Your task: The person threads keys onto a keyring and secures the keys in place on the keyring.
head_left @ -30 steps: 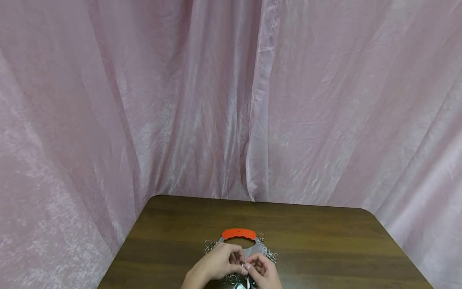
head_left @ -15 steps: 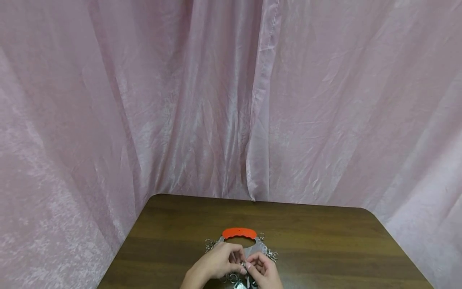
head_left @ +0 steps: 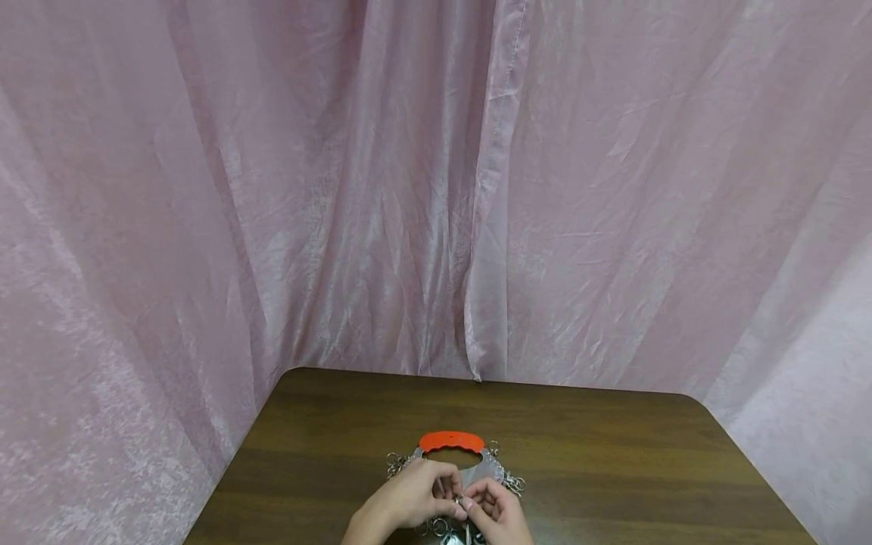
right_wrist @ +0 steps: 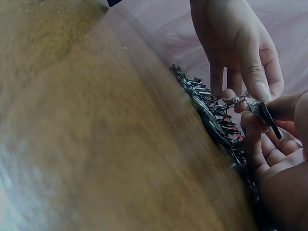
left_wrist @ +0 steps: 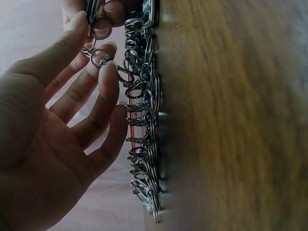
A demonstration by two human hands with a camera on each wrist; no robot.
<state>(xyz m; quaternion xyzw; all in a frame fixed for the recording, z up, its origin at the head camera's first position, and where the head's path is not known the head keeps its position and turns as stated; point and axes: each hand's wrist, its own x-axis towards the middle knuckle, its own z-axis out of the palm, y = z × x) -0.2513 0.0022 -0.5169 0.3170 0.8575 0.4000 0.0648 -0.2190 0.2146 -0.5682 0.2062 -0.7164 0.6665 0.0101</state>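
A flat grey metal plate with an orange grip lies on the table, several metal rings and clasps hanging along its edges. Over its near part, my left hand pinches a small key ring between thumb and fingertips. My right hand meets it from the right and pinches a dark and silver key beside that ring. In the left wrist view, the linked rings run from the fingertips toward the row of clasps. Fingers hide part of the key.
The brown wooden table extends around the plate to rounded far corners. Pink curtains hang behind it and on both sides. More key rings and a shiny tag lie at the near edge of the view.
Both hands stay almost in place over the plate. Only slight shifts show at the fingertips and the shiny tag below them.
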